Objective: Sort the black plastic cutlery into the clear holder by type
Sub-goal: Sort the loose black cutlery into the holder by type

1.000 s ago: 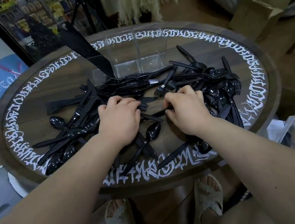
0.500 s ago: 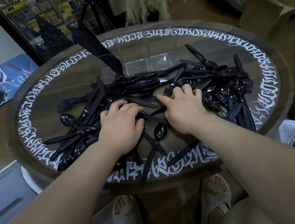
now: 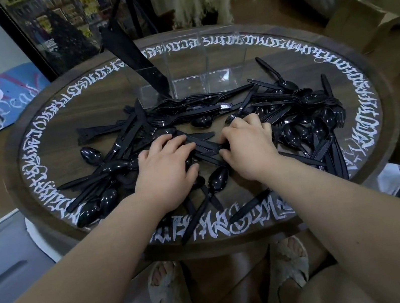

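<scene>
Head view looks down on a round bench (image 3: 36, 162) ringed with white lettering, where the black plastic cutlery (image 3: 217, 132) lies in one tangled heap across the middle. Both hands rest on the heap. The left hand (image 3: 166, 164) lies flat with fingers spread and fairly straight, pressing on crossed handles and grasping nothing that can be seen. The right hand (image 3: 250, 143) has its fingers bent down into the pile; whether they pinch a piece cannot be told.

The clear holder (image 3: 221, 65) stands on the far side, just behind the heap. Its left compartment holds a leaning stack of black pieces (image 3: 135, 59), seemingly knives; the other compartments look bare.

The likeliest trouble is the tangle: handles overlap, so lifting one piece may drag its neighbours along or flick them aside. Forks, spoons and knives are all glossy black, so a type could easily be misjudged in this dim light. On the right the pile (image 3: 323, 136) runs close to the rim, and at the near edge a loose knife (image 3: 252, 204) and a spoon (image 3: 215, 183) lie on the lettering band; a sweeping forearm could push these off toward the floor. The leaning stack may tip the light holder if bumped.

Open room lies on the far left and far right of the bench, and above the heap toward the holder.
</scene>
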Motion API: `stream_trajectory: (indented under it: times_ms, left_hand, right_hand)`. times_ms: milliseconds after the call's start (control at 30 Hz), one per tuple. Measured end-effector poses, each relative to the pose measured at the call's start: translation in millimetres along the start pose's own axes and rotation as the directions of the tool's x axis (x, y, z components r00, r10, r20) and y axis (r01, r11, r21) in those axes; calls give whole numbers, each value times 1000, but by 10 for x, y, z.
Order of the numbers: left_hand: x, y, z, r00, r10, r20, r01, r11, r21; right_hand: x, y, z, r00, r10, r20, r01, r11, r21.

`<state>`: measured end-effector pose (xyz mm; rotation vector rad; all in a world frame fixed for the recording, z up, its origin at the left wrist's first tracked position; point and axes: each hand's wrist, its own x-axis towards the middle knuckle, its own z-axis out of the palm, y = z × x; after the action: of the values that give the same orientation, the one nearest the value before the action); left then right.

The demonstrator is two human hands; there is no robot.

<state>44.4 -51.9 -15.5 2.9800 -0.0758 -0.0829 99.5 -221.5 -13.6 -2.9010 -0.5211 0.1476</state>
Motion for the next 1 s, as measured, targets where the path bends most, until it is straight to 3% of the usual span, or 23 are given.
stream_trajectory:
  times_ms: [200,367,600,1000]
  left_hand:
    - [41,11,33,999,-25,-42,23,999,-41]
    - [151,22,-14,985,-39,-170,31,998,-51]
    - [378,129,-48,1000,-18,-6,19,993,113]
    - [499,171,-138,999,36,-25,-33,994,106]
  right_hand:
    - [17,-12,1,999,40,35,-40,999,20]
    - [39,-19,-8,997,58,57,-59,998,20]
    - [28,41,-34,998,43,42,-44,999,4]
    - [27,98,-49,1000,15,18,-15,1000,17]
